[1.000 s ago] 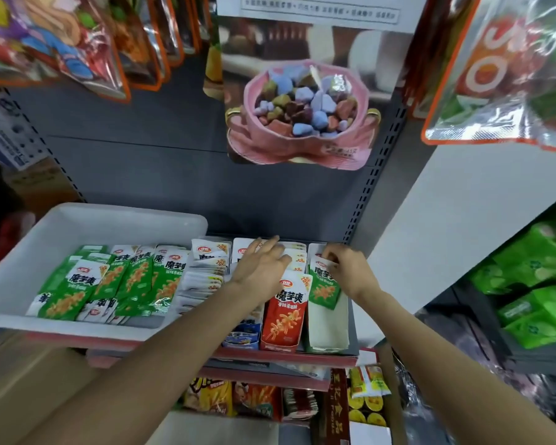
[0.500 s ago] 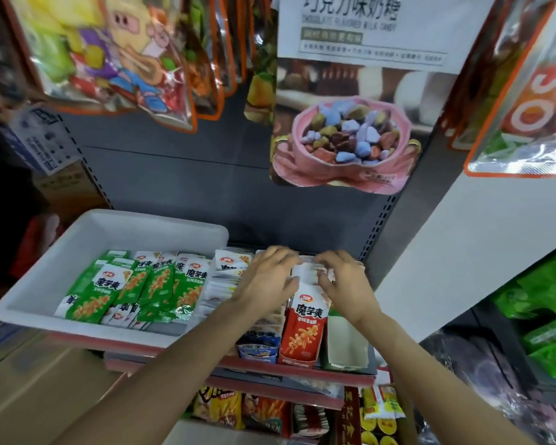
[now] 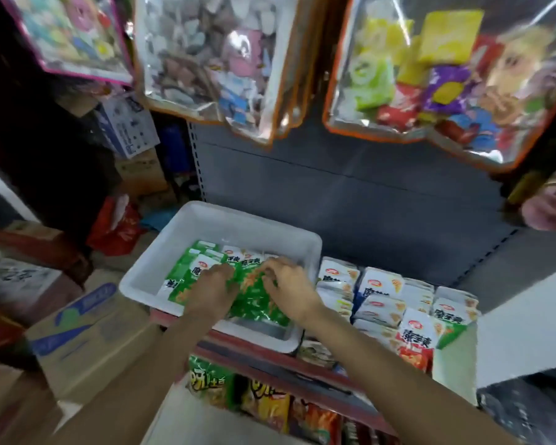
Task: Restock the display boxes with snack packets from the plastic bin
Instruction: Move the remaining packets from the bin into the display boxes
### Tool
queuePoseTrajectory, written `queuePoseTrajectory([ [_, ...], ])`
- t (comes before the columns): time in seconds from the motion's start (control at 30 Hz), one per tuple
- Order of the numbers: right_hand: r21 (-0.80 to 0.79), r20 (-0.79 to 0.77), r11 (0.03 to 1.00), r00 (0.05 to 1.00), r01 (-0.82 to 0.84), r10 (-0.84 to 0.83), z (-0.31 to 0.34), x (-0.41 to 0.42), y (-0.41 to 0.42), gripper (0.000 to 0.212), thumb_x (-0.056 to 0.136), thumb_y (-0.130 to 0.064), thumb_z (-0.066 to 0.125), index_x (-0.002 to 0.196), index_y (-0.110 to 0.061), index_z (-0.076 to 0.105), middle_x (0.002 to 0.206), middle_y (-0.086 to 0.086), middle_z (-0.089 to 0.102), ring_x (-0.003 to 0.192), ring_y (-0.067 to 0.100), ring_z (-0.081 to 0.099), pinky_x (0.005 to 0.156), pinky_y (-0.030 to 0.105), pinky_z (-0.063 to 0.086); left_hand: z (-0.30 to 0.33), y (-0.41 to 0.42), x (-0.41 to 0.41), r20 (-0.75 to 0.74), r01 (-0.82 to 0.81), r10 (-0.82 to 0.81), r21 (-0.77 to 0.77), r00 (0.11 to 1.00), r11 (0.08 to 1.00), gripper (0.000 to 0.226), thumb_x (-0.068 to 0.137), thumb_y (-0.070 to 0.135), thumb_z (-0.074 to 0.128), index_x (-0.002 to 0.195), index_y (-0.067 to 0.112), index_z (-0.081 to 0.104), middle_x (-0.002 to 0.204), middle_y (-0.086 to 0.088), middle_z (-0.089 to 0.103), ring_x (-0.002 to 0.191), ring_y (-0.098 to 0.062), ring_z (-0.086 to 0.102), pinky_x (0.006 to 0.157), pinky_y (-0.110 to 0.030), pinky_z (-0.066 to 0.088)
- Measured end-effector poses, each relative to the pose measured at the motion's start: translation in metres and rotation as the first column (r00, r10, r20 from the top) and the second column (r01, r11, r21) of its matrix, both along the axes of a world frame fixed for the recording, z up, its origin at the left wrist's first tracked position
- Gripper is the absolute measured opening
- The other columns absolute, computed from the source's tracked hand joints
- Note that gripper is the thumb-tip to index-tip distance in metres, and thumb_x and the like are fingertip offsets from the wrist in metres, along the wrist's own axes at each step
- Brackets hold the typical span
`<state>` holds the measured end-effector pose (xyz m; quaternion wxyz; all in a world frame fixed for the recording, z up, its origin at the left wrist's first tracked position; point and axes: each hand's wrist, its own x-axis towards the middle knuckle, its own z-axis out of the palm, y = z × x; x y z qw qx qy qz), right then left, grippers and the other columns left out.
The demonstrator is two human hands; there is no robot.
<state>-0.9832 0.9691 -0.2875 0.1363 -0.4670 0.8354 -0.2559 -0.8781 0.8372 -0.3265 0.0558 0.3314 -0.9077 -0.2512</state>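
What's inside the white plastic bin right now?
Green snack packets lie inside the white plastic bin, with both hands, left and right, on them. The packets beneath the hands are hidden.

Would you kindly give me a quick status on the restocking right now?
Both hands in the white bin. Left hand and right hand gathering green snack packets; grip unclear. Display boxes beside the bin, already holding packets. Nothing in the way.
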Motion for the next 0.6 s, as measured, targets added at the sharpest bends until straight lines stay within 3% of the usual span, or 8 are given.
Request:
queuePoseTrajectory([
  [0.1, 0.192, 0.029, 0.981, 0.999, 0.027, -0.033, -0.021, 0.007, -0.034, 0.03, 0.096, -0.011, 0.044, 0.124, -0.004, 0.05, 0.125, 0.016, 0.052, 0.116, 0.029, 0.049, 0.098, 0.034, 0.038, -0.003, -0.037, 0.012, 0.154, 0.006, -0.007, 0.008, 0.988, 1.0, 0.028, 0.092, 0.025, 0.056, 0.116, 0.01, 0.057, 0.109, -0.011, 0.064, 0.1, -0.028, 0.061, 0.083, -0.036, 0.05],
  [0.2, 0.329, 0.117, 0.935, 0.977, 0.13, -0.177, -0.039, 0.008, -0.051, 0.041, 0.095, -0.013, 0.048, 0.135, -0.008, 0.039, 0.136, 0.016, 0.041, 0.122, 0.029, 0.045, 0.104, 0.034, 0.036, -0.003, -0.065, 0.016, 0.27, 0.037, -0.047, 0.04, 0.962, 0.998, 0.045, 0.092, 0.03, 0.055, 0.132, 0.011, 0.047, 0.121, -0.013, 0.06, 0.111, -0.028, 0.056, 0.091, -0.038, 0.048],
  [0.4, 0.408, 0.126, 0.888, 0.95, 0.214, -0.287, -0.063, 0.006, -0.063, 0.058, 0.095, -0.021, 0.053, 0.146, -0.02, 0.026, 0.147, 0.011, 0.033, 0.127, 0.029, 0.045, 0.108, 0.036, 0.036, 0.002, -0.083, 0.016, 0.395, 0.181, -0.214, 0.12, 0.893, 0.976, 0.056, 0.094, 0.025, 0.052, 0.145, 0.013, 0.032, 0.146, -0.012, 0.038, 0.128, -0.028, 0.043, 0.105, -0.037, 0.038],
  [0.53, 0.383, 0.22, 0.856, 0.866, 0.346, -0.449, -0.074, 0.007, -0.072, 0.064, 0.091, -0.021, 0.06, 0.145, -0.02, 0.026, 0.137, 0.014, 0.045, 0.118, 0.03, 0.051, 0.097, 0.037, 0.046, -0.002, -0.087, 0.013, 0.476, 0.209, -0.252, 0.142, 0.842, 0.968, 0.049, 0.095, 0.025, 0.049, 0.139, 0.006, 0.041, 0.14, -0.014, 0.045, 0.125, -0.028, 0.047, 0.103, -0.036, 0.039],
  [0.6, 0.349, 0.281, 0.814, 0.777, 0.465, -0.564, -0.073, 0.007, -0.079, 0.061, 0.09, -0.017, 0.062, 0.141, -0.013, 0.03, 0.127, 0.014, 0.053, 0.098, 0.025, 0.057, 0.075, 0.028, 0.051, -0.01, -0.089, 0.013, 0.487, 0.2, -0.25, 0.153, 0.837, 0.968, 0.044, 0.094, 0.024, 0.051, 0.134, 0.005, 0.048, 0.135, -0.014, 0.051, 0.12, -0.028, 0.052, 0.1, -0.035, 0.043],
])
